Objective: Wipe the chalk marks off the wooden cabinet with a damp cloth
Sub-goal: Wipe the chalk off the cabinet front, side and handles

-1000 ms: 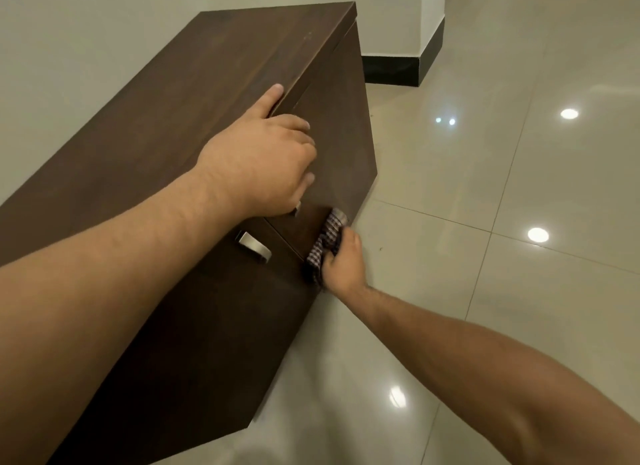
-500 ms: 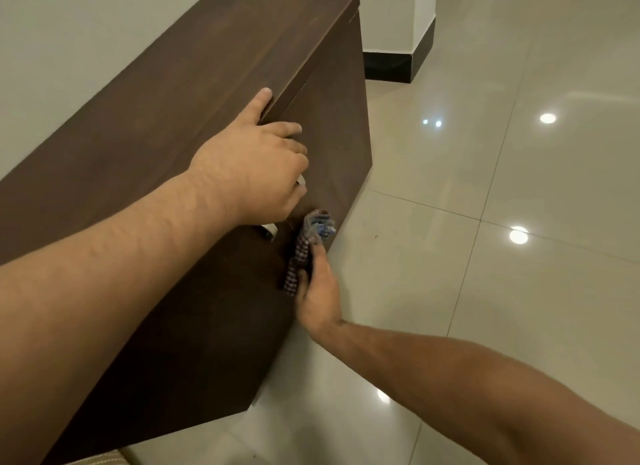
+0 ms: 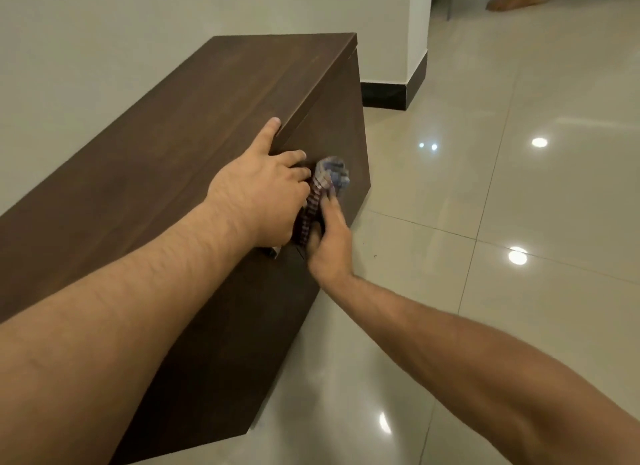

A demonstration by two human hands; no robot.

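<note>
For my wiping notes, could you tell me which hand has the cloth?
The right hand holds the cloth against the cabinet front. The left hand only rests on the cabinet's top edge, with no cloth.

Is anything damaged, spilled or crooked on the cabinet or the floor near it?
Nothing stands out. The cabinet stands level, its wood unbroken; no spill shows on the floor. The right hand holds the cloth against the front; the left hand rests on the top edge.

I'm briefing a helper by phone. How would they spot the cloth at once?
Find the long dark wooden cabinet against the pale wall. On its front face, the right hand holds a bunched cloth. It is the only checked fabric there.
</note>
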